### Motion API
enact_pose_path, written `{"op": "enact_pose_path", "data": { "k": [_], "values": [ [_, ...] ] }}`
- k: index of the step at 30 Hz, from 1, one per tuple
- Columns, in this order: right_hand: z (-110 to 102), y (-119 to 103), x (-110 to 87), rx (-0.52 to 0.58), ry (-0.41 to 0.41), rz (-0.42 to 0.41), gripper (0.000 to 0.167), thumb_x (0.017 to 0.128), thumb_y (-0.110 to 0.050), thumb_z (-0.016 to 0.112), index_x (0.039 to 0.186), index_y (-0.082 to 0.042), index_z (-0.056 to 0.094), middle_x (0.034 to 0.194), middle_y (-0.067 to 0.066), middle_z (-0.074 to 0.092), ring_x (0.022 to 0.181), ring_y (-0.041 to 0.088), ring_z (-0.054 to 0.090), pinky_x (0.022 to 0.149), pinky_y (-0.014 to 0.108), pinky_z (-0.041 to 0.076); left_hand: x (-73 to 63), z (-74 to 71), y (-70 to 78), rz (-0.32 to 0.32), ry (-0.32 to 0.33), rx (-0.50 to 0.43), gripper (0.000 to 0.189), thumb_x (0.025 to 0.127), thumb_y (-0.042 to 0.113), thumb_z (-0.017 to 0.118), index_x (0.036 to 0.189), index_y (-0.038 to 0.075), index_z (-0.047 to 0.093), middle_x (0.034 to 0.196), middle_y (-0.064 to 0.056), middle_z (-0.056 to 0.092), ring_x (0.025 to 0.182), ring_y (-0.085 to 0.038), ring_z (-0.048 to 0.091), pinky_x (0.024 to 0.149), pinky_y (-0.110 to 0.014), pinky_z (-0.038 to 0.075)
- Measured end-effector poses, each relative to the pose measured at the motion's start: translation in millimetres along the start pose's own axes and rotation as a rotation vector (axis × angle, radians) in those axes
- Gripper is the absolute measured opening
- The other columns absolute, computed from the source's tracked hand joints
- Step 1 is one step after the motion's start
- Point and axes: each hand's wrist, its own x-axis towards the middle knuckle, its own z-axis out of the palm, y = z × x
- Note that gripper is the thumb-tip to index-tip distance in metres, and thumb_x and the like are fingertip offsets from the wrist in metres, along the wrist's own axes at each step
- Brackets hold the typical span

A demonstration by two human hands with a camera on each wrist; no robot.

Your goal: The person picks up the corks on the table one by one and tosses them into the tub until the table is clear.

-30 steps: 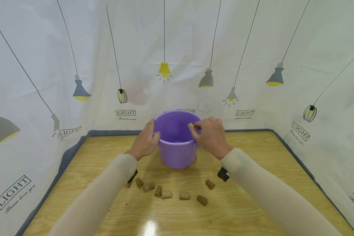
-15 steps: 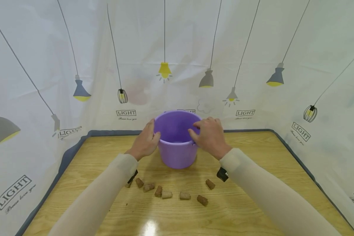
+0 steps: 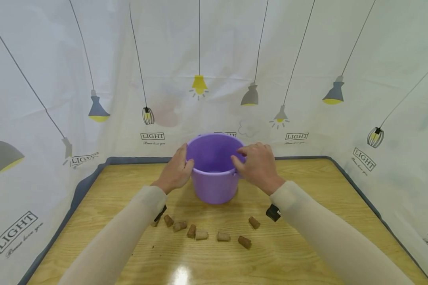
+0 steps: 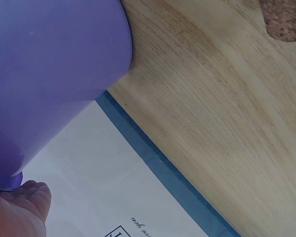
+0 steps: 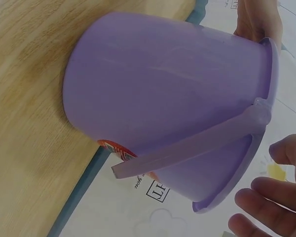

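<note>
Head view: the left hand (image 3: 174,170) grips the rim (image 3: 214,173) of a round purple plastic bucket (image 3: 215,188) on the wooden desk (image 3: 289,261), behind cylindrical brown and tan corks (image 3: 201,235). Left wrist: one cork lies apart from the bucket. Right wrist: the right hand (image 5: 286,195) is released, just beside the rim.

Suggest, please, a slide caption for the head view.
Left hand grips a purple bucket by its rim, empty right hand opposite, cork stoppers scattered on the wooden table.
</note>
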Motion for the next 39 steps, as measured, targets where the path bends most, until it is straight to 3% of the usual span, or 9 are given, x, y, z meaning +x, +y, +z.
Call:
{"op": "enact_pose_path", "data": {
  "k": [14, 39],
  "values": [
    [-1, 11, -16.9, 0.08, 0.054, 0.01, 0.026, 0.094, -0.032, 0.07, 0.099, -0.009, 0.08, 0.094, 0.007, 0.078, 0.084, 0.028, 0.065, 0.08, 0.046, 0.046, -0.5, -0.9, 1.2, -0.001, -0.005, 0.004, 0.072, 0.107, 0.033, 0.031, 0.162, -0.006, 0.005, 0.169, -0.024, 0.012, 0.155, -0.035, 0.016, 0.127, -0.046, 0.014],
    [-2, 15, -34.8, 0.092, 0.157, -0.017, 0.027, 0.091, -0.032, 0.074, 0.099, -0.007, 0.082, 0.087, 0.006, 0.077, 0.081, 0.027, 0.066, 0.074, 0.046, 0.047, -1.2, -2.1, 2.9, 0.0, -0.007, 0.008, 0.072, 0.107, 0.033, 0.031, 0.161, -0.006, 0.005, 0.169, -0.024, 0.012, 0.156, -0.034, 0.015, 0.128, -0.045, 0.013]
  ]
}}
